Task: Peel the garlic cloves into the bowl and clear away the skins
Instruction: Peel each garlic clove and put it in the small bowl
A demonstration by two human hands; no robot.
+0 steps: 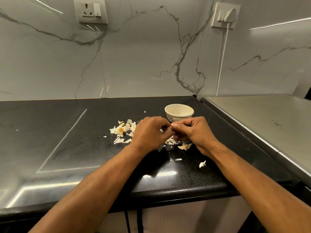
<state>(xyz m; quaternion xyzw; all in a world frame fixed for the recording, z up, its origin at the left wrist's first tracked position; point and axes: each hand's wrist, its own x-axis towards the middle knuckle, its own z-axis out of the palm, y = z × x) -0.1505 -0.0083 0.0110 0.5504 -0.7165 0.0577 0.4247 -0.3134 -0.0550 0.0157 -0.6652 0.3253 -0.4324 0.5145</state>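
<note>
We pinch a clove, mostly hidden, between left hand (150, 132) and right hand (193, 130); the bowl (179, 113) sits just behind, nearer the right.

Open black counter (50, 140) from 7 to 10 o'clock of the hands, nothing standing there. Bowl (178, 113) just past the fingertips at 12, blocks a straight reach forward. Skin heap (122, 130) at 9–10 o'clock, low, passable over. Raised steel surface (260, 118) walls off 2–4 o'clock. Marble wall (151, 56) closes 12 behind the bowl.
</note>
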